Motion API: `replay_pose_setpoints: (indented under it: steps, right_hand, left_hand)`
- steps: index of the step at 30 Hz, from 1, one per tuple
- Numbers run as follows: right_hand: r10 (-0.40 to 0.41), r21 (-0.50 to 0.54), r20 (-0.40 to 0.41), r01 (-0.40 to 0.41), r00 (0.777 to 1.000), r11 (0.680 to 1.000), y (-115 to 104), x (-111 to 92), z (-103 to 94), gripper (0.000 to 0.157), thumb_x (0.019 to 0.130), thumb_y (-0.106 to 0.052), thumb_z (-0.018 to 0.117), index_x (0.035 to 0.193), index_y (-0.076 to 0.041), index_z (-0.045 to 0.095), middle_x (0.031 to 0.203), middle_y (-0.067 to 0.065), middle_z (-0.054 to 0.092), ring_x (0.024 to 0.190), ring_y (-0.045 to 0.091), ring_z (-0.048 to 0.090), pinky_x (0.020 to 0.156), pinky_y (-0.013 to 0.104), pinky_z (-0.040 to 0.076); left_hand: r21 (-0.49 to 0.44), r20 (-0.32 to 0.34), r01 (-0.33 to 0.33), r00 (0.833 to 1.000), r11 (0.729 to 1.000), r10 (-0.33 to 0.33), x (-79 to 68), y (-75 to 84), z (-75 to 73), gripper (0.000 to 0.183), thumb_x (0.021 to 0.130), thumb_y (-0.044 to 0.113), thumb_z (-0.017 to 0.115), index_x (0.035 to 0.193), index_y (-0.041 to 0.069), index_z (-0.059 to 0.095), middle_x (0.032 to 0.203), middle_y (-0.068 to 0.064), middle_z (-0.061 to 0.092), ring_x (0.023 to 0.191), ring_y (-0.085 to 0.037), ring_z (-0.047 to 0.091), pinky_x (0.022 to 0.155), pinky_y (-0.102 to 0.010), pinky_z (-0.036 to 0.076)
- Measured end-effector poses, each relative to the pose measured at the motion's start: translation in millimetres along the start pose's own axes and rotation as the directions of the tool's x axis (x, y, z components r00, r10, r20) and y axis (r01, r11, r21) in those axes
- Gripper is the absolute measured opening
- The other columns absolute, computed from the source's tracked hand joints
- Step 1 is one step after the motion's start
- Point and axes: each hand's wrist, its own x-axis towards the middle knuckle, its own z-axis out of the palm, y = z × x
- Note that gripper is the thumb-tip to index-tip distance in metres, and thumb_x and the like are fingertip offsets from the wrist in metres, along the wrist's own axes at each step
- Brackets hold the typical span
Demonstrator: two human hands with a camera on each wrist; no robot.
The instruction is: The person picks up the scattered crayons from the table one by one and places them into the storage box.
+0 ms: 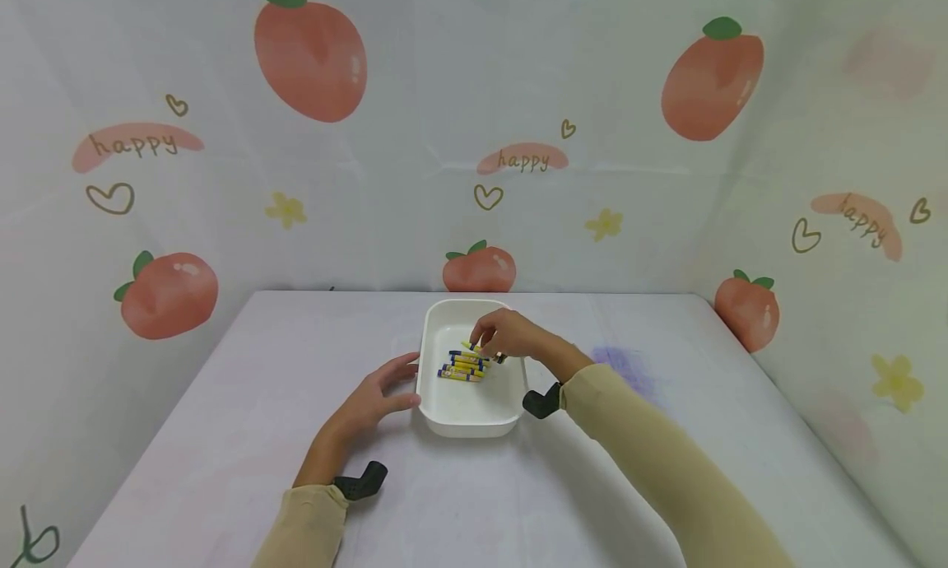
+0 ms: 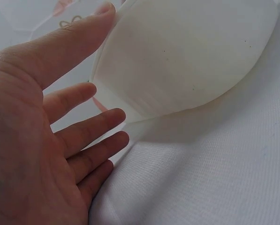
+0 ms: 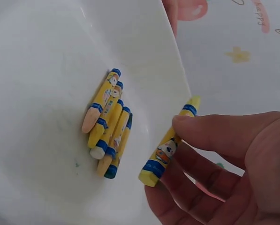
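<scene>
A white plastic tray [image 1: 467, 428] stands on the table, with several crayons [image 3: 112, 123] in yellow and blue wrappers lying side by side in it. Above the tray floor, my right hand [image 1: 511, 334] pinches a light yellow crayon [image 3: 167, 149] between thumb and fingers, apart from that row. At the tray's left side is my left hand [image 1: 379, 397], its fingers spread and nearly straight. In the left wrist view its thumb touches the tray wall [image 2: 186, 61], while the other fingertips lie close beside it.
A white cloth [image 1: 311, 337] covers the table, with a purple smudge [image 1: 625, 370] to the right of the tray. Behind hangs a white curtain [image 1: 415, 74] printed with fruit, hearts and flowers. Black wrist mounts [image 1: 361, 481] sit near both sleeves.
</scene>
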Motion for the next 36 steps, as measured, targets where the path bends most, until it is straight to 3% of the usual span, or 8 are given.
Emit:
replay_pose_setpoints:
  steps: [9,24,36]
  right_hand:
    - [0.023,-0.065,0.068,-0.019,0.997,0.998,-10,11,11.8,0.014,0.084,-0.001,0.073,0.094,-0.011,0.071,0.086,0.003,0.063,0.077,0.017,0.06,0.067,0.027,0.053]
    - [0.02,-0.122,0.074,-0.011,0.997,0.992,-10,21,30.8,0.015,0.081,-0.003,0.076,0.09,-0.015,0.074,0.085,-0.002,0.065,0.077,0.014,0.059,0.066,0.023,0.051]
    - [0.024,-0.126,0.084,-0.013,0.996,0.992,-19,19,32.9,0.014,0.081,-0.002,0.076,0.089,-0.013,0.074,0.083,-0.001,0.065,0.074,0.014,0.059,0.064,0.024,0.051]
  left_hand:
    - [0.003,-0.001,0.011,1.0,1.0,-0.011,-1.3,4.8,2.0,0.074,0.086,0.022,0.074,0.15,0.014,0.037,0.143,-0.016,0.049,0.136,-0.036,0.038,0.108,-0.064,0.023]
    - [-0.011,0.011,-0.041,0.999,0.999,0.041,0.4,0.6,0.2,0.072,0.086,0.019,0.074,0.148,0.012,0.039,0.141,-0.017,0.05,0.133,-0.036,0.041,0.109,-0.061,0.025]
    - [-0.003,0.004,-0.031,1.0,1.0,0.031,-0.8,2.8,-0.6,0.072,0.087,0.017,0.072,0.149,0.01,0.037,0.141,-0.018,0.05,0.133,-0.038,0.041,0.108,-0.06,0.027]
